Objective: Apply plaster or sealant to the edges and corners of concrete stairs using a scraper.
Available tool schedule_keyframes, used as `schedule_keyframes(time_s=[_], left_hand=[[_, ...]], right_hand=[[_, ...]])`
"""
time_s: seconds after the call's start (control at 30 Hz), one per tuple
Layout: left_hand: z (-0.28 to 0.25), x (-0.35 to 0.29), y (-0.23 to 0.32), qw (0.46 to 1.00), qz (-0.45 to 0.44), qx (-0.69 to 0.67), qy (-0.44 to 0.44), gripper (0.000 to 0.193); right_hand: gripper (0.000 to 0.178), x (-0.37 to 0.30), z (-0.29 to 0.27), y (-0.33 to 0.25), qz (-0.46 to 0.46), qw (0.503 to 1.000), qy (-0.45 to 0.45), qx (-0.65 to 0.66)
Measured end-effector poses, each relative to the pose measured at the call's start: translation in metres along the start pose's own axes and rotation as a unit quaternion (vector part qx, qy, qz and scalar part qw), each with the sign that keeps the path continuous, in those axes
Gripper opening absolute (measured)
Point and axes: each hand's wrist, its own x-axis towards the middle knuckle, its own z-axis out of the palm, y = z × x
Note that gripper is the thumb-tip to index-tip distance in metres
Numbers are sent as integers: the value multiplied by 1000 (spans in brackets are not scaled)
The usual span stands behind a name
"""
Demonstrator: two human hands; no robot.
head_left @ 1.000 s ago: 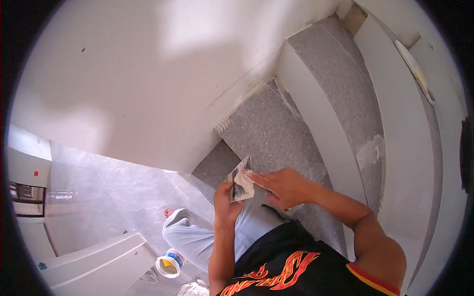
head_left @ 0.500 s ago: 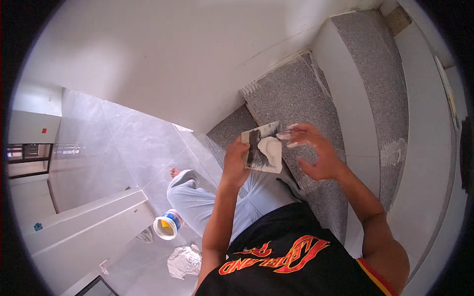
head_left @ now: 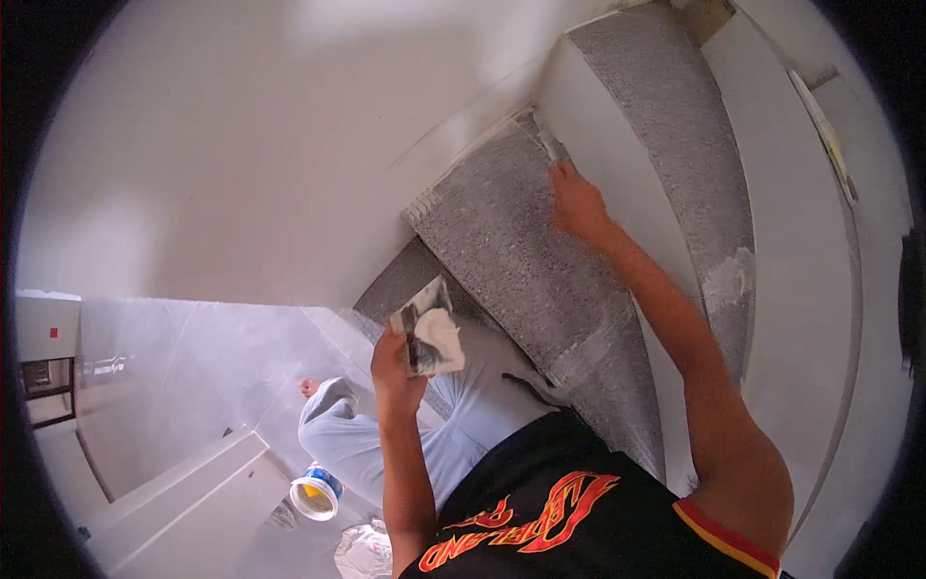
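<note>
My left hand [head_left: 394, 372] grips a flat, roughly square board [head_left: 424, 343] by its left edge, above my lap. A smooth mound of white paste [head_left: 439, 333] sits on the board, whose surface is smeared dark and pale. My right hand [head_left: 576, 203] reaches far forward to the inner corner of a grey speckled stair tread [head_left: 511, 203], where the tread meets the wall and white riser. Its fingers are closed together. A narrow pale strip [head_left: 549, 140] extends from the fingertips along the joint; whether it is a blade or paste I cannot tell.
White wall [head_left: 260, 164] rises at the left. Curving stairs with white risers [head_left: 617, 135] climb to the right; another tread [head_left: 728, 280] bears white smears. A white bucket [head_left: 315, 494] and a crumpled white bag [head_left: 365, 550] lie at lower left on pale floor tiles [head_left: 154, 376].
My right hand has left the board, reached forward to the tread's far corner, and its spread fingers have closed. The board and left hand appear lower and further left as the view shifted.
</note>
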Motion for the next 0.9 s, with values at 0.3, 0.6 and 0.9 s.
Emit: schedule_keyframes(time_s=[0.3, 0.6, 0.9], left_hand=[[-17, -20, 3, 998, 16, -6, 63, 43], [-7, -27, 5, 997, 23, -9, 79, 45], [-12, -21, -3, 996, 14, -15, 83, 45]], right_hand=[[35, 74, 50, 53, -5, 976, -89, -198], [29, 63, 44, 41, -26, 955, -195, -221], [34, 115, 60, 63, -146, 926, 75, -339]])
